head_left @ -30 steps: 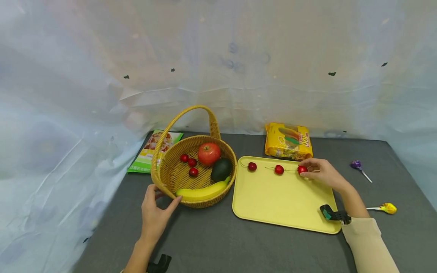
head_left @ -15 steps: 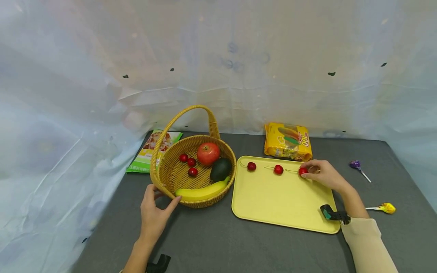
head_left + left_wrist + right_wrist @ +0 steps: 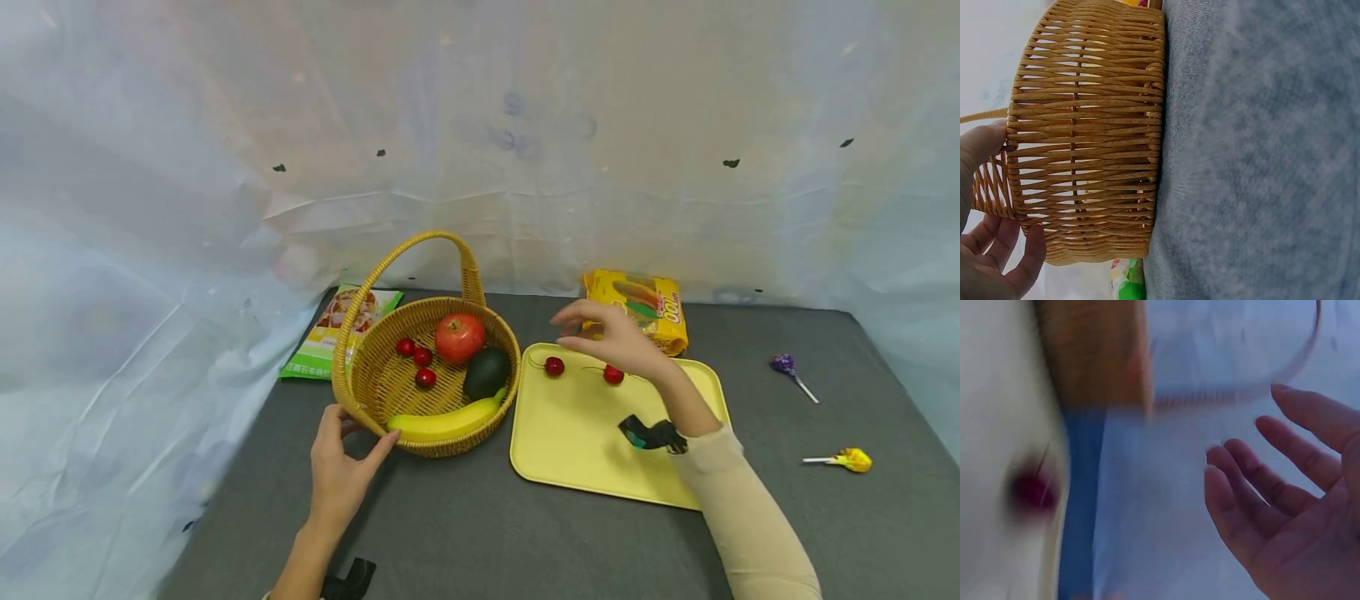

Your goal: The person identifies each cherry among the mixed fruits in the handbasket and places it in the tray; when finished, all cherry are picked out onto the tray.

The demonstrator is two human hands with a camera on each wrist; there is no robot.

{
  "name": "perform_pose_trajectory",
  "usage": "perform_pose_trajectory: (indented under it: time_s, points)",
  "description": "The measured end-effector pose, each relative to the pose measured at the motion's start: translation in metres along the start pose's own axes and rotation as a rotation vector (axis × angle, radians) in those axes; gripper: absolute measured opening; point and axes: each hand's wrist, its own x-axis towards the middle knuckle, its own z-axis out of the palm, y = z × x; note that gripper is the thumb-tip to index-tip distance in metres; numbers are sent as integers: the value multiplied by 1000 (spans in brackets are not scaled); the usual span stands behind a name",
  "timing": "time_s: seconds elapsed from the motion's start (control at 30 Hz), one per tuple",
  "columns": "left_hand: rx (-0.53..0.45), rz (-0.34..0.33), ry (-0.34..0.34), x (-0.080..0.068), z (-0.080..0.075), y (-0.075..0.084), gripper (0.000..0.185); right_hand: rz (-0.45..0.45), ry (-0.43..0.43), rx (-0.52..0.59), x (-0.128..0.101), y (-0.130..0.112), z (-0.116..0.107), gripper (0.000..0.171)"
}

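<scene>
My left hand grips the near left side of a wicker basket, thumb against the wall; its fingers curl at the rim. The basket holds an apple, an avocado, a banana and three cherries. My right hand hovers open and empty over the far left part of the yellow tray. Two cherries show on the tray; my forearm covers the tray's far right. The right wrist view is blurred, with spread fingers and one cherry.
A yellow snack bag lies behind the tray and a green packet behind the basket. A purple lollipop and a yellow lollipop lie on the grey cloth at the right. White sheeting closes off the back and both sides.
My right hand let go of the cherry at the tray's far right, rose and swung left towards the basket, fingers now spread. The left hand and basket stayed put.
</scene>
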Motion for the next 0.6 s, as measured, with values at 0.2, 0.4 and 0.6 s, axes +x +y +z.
perform_pose_trajectory:
  time_s: [0.2, 0.4, 0.6]
  points:
    - [4, 2, -2, 1, -1, 1, 57, -140, -296, 145, 86, -36, 65, 34]
    - [15, -7, -15, 0, -1, -1, 57, -123, -538, 118, 137, -52, 113, 43]
    - [9, -17, -22, -1, -1, -1, 56, -6, -720, 106, 153, -48, 140, 52]
